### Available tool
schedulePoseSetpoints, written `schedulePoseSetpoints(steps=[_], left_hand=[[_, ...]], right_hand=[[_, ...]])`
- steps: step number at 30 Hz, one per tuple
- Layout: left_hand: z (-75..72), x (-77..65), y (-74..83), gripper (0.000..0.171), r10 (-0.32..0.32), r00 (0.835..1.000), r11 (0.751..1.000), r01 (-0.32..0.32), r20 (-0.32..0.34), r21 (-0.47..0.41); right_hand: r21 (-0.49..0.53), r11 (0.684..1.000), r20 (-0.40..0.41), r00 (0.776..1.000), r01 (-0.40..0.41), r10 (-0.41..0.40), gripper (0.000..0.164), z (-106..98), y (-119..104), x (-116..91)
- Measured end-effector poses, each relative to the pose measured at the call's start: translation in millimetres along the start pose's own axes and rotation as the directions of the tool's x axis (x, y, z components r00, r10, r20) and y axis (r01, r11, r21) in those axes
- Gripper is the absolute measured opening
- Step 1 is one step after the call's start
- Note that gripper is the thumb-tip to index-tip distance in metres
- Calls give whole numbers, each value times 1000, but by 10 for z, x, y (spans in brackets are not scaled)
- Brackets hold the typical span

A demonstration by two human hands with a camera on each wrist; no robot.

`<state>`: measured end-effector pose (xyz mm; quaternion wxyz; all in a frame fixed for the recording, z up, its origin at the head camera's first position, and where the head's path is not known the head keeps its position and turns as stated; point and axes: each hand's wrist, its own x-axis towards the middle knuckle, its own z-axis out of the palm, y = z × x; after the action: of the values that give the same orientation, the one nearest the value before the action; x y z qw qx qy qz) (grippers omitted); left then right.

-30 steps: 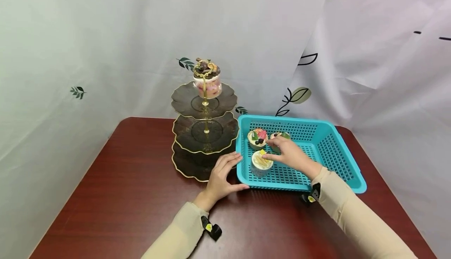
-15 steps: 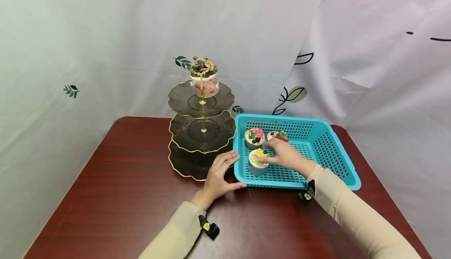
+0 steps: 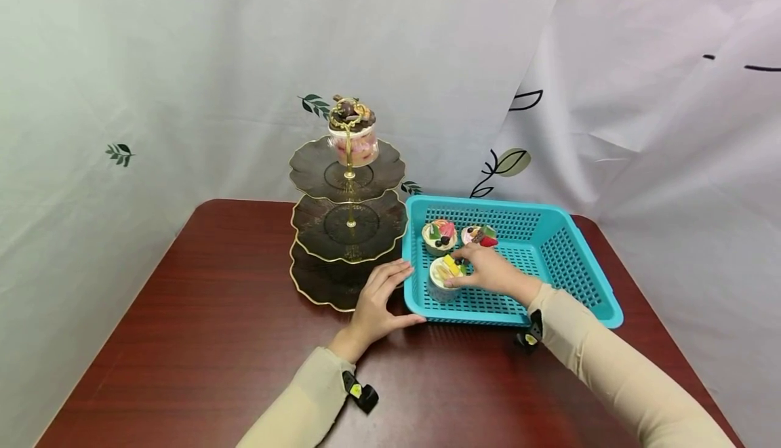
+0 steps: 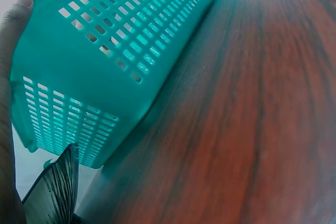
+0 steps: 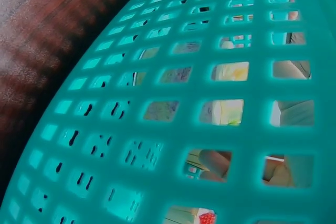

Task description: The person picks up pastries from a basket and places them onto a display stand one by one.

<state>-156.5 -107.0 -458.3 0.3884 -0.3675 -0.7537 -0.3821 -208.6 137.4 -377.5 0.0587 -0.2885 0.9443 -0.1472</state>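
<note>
In the head view my left hand (image 3: 375, 309) rests at the near left corner of a turquoise plastic basket (image 3: 573, 285). Its fingers lie along the left rim and its thumb spreads to the front rim. My right hand (image 3: 491, 273) reaches inside the basket, thumb on the near side and fingers on the far side of a dessert cup (image 3: 441, 284) topped with cream and a yellow cube. Behind it sit a cupcake with pink and green toppings (image 3: 439, 236) and another with a strawberry (image 3: 478, 236). Through the holes in the right wrist view, fingers (image 5: 218, 163) show beside the cup.
Left of the basket stands a dark three-tier stand (image 3: 350, 231) with gold edges, close to my left hand. A chocolate-topped dessert cup (image 3: 355, 143) is on its top tier. Everything is on a reddish-brown table (image 3: 213, 312), with a pale curtain (image 3: 244, 62) behind.
My right thumb and fingers have moved onto the cream-topped dessert cup and closed in around it. The whole view has shifted slightly; my left hand stays at the basket's corner.
</note>
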Motion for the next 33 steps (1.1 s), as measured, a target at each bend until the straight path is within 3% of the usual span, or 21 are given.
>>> schedulePoseSetpoints(steps=[17,33], left_hand=[[-18,16,-3,80,-24,1000,1000,24,15,-8],[-10,12,8,81,-28,1000,999,28,12,-19]], right_hand=[[-58,997,43,998,-45,48,81,-17,-45,14],[-122,992,43,998,-39,45,79,32,-41,11]])
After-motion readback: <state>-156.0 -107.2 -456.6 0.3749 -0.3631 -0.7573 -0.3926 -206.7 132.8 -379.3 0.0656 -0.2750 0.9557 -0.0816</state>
